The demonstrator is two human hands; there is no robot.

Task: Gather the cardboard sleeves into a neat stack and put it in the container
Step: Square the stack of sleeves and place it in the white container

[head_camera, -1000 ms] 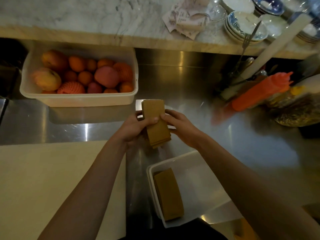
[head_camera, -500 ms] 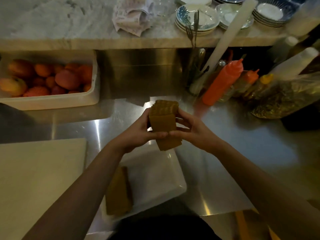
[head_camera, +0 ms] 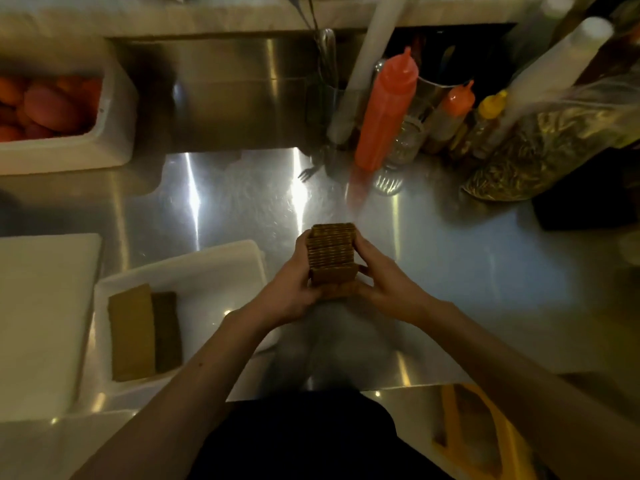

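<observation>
Above the steel counter [head_camera: 450, 271], I am gripping the stack of cardboard sleeves [head_camera: 332, 252] between my left hand [head_camera: 294, 289] and right hand [head_camera: 384, 282], fingers curled round its sides. The white container [head_camera: 194, 268] is sitting to my left, already holding another stack of sleeves [head_camera: 142, 336].
</observation>
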